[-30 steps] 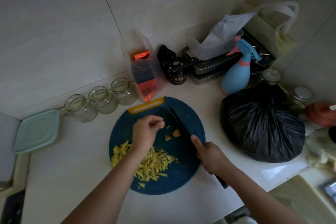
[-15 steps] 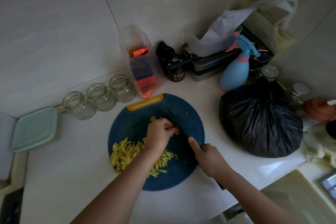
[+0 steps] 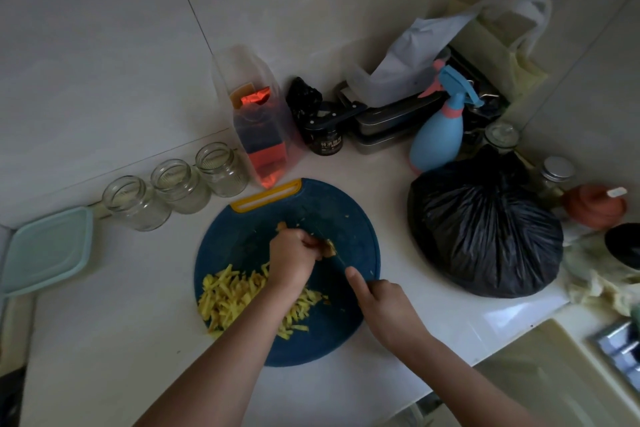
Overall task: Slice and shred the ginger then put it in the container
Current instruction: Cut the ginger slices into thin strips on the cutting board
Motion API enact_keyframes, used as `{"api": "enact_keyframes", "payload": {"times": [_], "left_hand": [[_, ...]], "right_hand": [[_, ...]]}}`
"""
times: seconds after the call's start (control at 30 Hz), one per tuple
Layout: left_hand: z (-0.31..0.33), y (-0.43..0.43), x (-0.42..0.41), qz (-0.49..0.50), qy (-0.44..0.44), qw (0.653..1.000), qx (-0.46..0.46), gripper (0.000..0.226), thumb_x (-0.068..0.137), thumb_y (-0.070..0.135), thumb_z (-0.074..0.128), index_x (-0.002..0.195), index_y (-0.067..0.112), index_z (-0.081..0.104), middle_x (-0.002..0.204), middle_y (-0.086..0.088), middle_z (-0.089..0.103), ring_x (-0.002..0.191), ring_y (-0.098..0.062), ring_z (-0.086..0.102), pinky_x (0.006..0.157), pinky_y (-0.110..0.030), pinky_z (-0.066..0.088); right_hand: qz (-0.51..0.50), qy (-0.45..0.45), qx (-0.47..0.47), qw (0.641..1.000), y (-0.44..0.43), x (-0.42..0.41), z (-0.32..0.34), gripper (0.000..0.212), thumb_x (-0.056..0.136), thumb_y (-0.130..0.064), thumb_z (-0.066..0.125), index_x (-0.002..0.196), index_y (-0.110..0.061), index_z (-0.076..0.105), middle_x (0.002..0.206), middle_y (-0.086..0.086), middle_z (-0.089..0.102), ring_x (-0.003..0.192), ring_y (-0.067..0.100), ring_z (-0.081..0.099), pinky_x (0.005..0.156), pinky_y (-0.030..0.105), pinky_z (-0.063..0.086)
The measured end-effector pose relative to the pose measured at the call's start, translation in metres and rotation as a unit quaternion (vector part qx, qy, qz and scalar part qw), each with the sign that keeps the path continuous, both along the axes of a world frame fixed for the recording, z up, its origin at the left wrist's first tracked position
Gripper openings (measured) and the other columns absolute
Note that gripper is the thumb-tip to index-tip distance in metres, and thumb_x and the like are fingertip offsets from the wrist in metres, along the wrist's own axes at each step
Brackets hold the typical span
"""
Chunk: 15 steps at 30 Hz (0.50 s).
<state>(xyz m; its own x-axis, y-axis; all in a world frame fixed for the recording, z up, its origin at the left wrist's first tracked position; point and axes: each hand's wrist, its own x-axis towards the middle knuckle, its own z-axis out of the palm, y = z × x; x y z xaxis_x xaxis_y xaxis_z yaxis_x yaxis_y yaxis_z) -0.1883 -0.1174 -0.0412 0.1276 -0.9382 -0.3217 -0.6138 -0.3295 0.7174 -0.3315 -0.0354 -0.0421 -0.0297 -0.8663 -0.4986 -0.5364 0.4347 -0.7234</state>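
My right hand [image 3: 388, 308] is nearest, over the near right part of the round blue cutting board [image 3: 349, 215]. Its fingers are curled round the handle of the knife [image 3: 338, 259], with the forefinger laid straight along the back. The blade is dark against the dark board, so I can only say it seems to meet the ginger piece [image 3: 329, 248] from the right. My left hand [image 3: 294, 260] sits at the middle of the board, fingertips bunched down and pinching that piece in place. The shredded ginger [image 3: 232, 298] lies heaped on the near left of the board, partly under my left forearm. One small scrap [image 3: 281, 226] lies just beyond my left knuckles. On the white surface [image 3: 104, 322], at the left edge, sits a pale teal container [image 3: 48, 250] with its lid on, well apart from the board. Farther back, three empty glass jars [image 3: 180, 185] stand in a row along the wall. A tied black bag [image 3: 485, 232] sits to the board's right, and a blue spray bottle [image 3: 438, 137] stands beyond it.
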Motion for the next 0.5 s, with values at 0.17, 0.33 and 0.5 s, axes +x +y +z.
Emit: {"api": "enact_keyframes", "payload": {"times": [0.17,0.33,0.5], "left_hand": [[0.002,0.000,0.000,-0.010,-0.005,1.000,0.003,0.017,0.080,0.002,0.070,0.069,0.015,0.067,0.063,0.008,0.062,0.069,-0.014,0.064,0.073,-0.028,0.053],[0.002,-0.001,-0.002,-0.011,0.010,1.000,0.005,0.018,0.079,0.007,0.075,0.068,0.016,0.064,0.061,0.009,0.060,0.063,-0.010,0.060,0.065,-0.018,0.047],[0.007,-0.001,-0.004,-0.017,0.025,1.000,0.007,0.013,0.077,0.006,0.076,0.072,0.009,0.065,0.060,0.009,0.054,0.057,0.002,0.049,0.051,-0.002,0.037]], "right_hand": [[-0.007,-0.033,0.026,0.999,0.000,-0.002,-0.002,0.071,0.089,-0.069,0.031,0.066,-0.007,0.056,0.068,0.006,0.059,0.060,0.016,0.057,0.060,0.028,0.045],[-0.056,-0.115,0.093,0.987,-0.007,-0.002,0.002,0.060,0.089,-0.070,0.036,0.065,-0.016,0.047,0.055,-0.003,0.045,0.042,0.009,0.040,0.046,0.026,0.035],[-0.065,-0.142,0.150,0.976,-0.013,-0.003,0.007,0.060,0.091,-0.069,0.034,0.066,-0.015,0.040,0.049,-0.001,0.038,0.035,0.011,0.032,0.038,0.022,0.028]]}}
